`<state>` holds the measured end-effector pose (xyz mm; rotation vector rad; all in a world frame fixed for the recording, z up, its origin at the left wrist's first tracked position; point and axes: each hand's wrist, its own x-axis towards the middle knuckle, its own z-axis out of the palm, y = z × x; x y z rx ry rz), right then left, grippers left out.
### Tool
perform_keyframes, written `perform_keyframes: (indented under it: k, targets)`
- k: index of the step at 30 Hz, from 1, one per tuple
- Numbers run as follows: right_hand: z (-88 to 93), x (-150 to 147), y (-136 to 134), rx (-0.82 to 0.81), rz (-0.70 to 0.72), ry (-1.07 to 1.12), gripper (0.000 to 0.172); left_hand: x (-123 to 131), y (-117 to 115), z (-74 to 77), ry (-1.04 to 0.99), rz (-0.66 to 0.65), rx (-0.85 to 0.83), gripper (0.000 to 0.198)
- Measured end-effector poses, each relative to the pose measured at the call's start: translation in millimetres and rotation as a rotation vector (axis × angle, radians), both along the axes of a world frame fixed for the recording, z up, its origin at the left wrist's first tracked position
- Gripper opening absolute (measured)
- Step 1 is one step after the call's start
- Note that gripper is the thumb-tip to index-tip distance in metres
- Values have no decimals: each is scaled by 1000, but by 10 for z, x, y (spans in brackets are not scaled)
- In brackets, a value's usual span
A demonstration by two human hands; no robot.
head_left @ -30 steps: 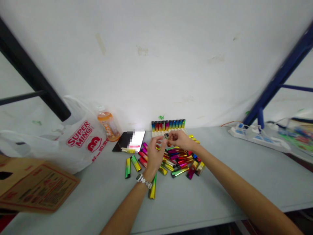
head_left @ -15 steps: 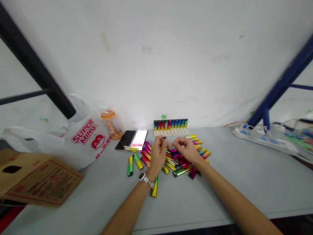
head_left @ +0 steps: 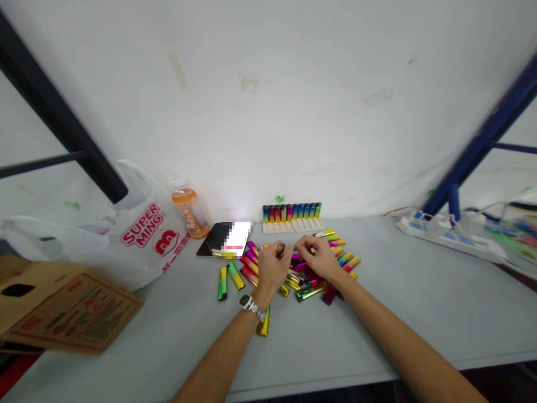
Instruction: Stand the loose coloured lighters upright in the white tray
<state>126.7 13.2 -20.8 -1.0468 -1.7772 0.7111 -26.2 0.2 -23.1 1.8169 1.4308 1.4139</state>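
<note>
My left hand [head_left: 272, 271], with a silver watch at its wrist, is closed around a lighter [head_left: 281, 247] whose dark top end shows above the fingers. Just to its right, my right hand [head_left: 321, 258] has its fingers bent and pinched together over the pile; what they hold, if anything, is hidden. Beneath and around both hands lie several shiny multicoloured lighters [head_left: 311, 292] in a loose heap. Behind the hands, a row of lighters [head_left: 295, 212] stands upright along the back of a white holder [head_left: 293, 227] with rows of holes. Single lighters [head_left: 235, 276] lie left of the heap.
On the left are a tablet [head_left: 213, 239], an orange drink bottle [head_left: 191, 210], a white plastic bag [head_left: 142, 240] and a cardboard box [head_left: 75, 313]. A power strip [head_left: 448, 238] with cables lies at the right. The wall [head_left: 293, 112] rises behind the grey table [head_left: 335, 347].
My left hand has turned a little, and the dark end of the lighter in it now points more upward. My right hand stays close beside it. The view has shifted slightly.
</note>
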Motion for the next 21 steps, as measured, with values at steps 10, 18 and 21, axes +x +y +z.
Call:
perform_keyframes:
  k: [10, 18, 21]
  targets:
    - [-14, 6, 7, 7, -6, -18, 23, -3, 12, -28, 56, -3, -5, 33]
    - [-5, 3, -7, 15, -3, -18, 23, -1, 9, -26, 18, -4, -11, 40]
    - [2, 4, -7, 20, 0, -20, 24, -8, -12, -21, 3, -28, -1, 44]
